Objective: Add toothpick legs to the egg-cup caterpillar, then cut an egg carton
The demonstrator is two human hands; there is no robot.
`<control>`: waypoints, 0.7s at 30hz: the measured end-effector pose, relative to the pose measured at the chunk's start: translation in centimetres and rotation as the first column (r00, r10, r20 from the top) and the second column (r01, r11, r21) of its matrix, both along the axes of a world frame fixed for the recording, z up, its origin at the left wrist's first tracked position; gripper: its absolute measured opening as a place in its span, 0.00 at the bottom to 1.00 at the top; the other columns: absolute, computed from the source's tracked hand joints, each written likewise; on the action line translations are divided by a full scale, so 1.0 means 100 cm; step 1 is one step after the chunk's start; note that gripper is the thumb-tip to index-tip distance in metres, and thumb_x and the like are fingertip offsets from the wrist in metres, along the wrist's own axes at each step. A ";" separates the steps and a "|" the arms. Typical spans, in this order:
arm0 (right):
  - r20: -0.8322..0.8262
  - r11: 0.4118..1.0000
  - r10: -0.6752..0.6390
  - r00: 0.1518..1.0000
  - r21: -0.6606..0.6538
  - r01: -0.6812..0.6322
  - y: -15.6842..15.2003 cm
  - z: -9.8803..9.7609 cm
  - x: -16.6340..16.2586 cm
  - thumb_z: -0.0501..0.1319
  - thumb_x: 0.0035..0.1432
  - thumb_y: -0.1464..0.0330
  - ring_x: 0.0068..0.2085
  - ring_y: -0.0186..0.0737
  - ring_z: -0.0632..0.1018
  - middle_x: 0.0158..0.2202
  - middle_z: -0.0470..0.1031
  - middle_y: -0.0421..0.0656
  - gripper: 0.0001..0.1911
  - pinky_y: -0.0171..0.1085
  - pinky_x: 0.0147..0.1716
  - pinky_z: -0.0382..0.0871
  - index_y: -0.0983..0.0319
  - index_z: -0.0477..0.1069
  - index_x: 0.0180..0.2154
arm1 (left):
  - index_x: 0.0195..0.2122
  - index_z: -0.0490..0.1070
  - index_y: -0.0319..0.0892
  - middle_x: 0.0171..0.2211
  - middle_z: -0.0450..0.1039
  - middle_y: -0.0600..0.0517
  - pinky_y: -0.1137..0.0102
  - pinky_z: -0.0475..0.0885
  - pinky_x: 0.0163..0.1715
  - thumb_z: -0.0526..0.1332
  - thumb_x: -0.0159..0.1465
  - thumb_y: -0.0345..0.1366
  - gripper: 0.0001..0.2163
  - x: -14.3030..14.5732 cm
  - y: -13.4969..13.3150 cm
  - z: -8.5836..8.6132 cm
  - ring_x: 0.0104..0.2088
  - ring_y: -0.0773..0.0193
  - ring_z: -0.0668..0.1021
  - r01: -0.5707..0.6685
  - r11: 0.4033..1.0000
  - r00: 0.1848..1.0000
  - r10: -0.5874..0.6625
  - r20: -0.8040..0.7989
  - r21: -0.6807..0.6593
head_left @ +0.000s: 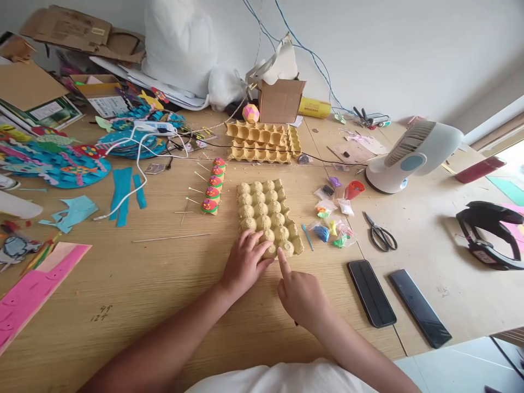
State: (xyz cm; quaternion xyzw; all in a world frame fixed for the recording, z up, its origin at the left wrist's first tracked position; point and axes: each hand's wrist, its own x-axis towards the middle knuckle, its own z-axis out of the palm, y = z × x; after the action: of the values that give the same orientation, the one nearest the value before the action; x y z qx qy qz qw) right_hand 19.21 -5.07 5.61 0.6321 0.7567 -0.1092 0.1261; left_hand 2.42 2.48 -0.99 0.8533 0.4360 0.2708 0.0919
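The left hand lies flat with the fingers spread on the near edge of the egg tray. The right hand points: only the index finger is stretched out, and its tip touches the near rim of the same tray. Its other fingers are folded under, so it cannot be seen whether they hold something small.

The tray lies upside down in the middle of the wooden table, bumps upward, just in front of the person. The flat left hand probably keeps the light tray from sliding while the finger presses on it.

The other things are put around within reach:
- a caterpillar figure just left of the tray
- small bags of coloured clay and a red cup on the right
- scissors further right
- two phones near the table edge
- a stack of egg trays behind

A fan stands at the right. The paper crafts at the left are cut off by the frame, and the near corner of the tray is hidden under the left fingers.
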 end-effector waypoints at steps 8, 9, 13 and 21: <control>-0.005 0.999 -0.005 1.000 -0.042 0.005 0.002 0.007 0.000 0.50 0.68 0.68 0.31 0.43 0.82 0.31 0.82 0.47 0.38 0.36 0.25 0.65 0.71 0.36 0.73 | 0.54 0.73 0.49 0.59 0.68 0.45 0.48 0.67 0.62 0.62 0.68 0.44 0.15 0.000 -0.001 0.001 0.63 0.45 0.63 -0.010 1.000 1.000 0.010 0.004 -0.005; -0.005 0.999 -0.007 1.000 -0.043 0.007 0.002 0.006 0.000 0.50 0.68 0.69 0.31 0.44 0.82 0.31 0.82 0.47 0.39 0.37 0.25 0.65 0.71 0.36 0.73 | 0.54 0.73 0.49 0.59 0.68 0.45 0.48 0.67 0.61 0.62 0.68 0.45 0.15 0.000 0.000 0.001 0.63 0.45 0.64 -0.005 1.000 1.000 0.005 0.003 -0.006; -0.013 1.000 -0.024 1.000 -0.009 0.024 0.004 0.005 0.000 0.49 0.68 0.69 0.33 0.45 0.83 0.31 0.83 0.47 0.38 0.37 0.26 0.65 0.70 0.35 0.73 | 0.54 0.73 0.48 0.58 0.68 0.44 0.47 0.67 0.61 0.61 0.68 0.46 0.16 0.000 -0.001 0.001 0.63 0.45 0.64 -0.004 1.000 1.000 0.004 0.001 0.003; 0.010 0.999 -0.004 1.000 -0.039 0.004 0.001 0.010 0.002 0.49 0.68 0.68 0.32 0.44 0.83 0.31 0.82 0.47 0.36 0.36 0.26 0.65 0.70 0.41 0.73 | 0.54 0.73 0.49 0.59 0.68 0.45 0.48 0.67 0.61 0.63 0.67 0.44 0.16 0.000 -0.001 -0.002 0.63 0.45 0.64 -0.010 1.000 1.000 0.009 0.011 0.018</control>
State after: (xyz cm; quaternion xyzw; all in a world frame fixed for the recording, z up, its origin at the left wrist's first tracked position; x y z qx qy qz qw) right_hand 19.41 -4.98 6.63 0.6316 0.7526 -0.1210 0.1417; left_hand 2.44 2.42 -1.14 0.8506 0.4371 0.2796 0.0854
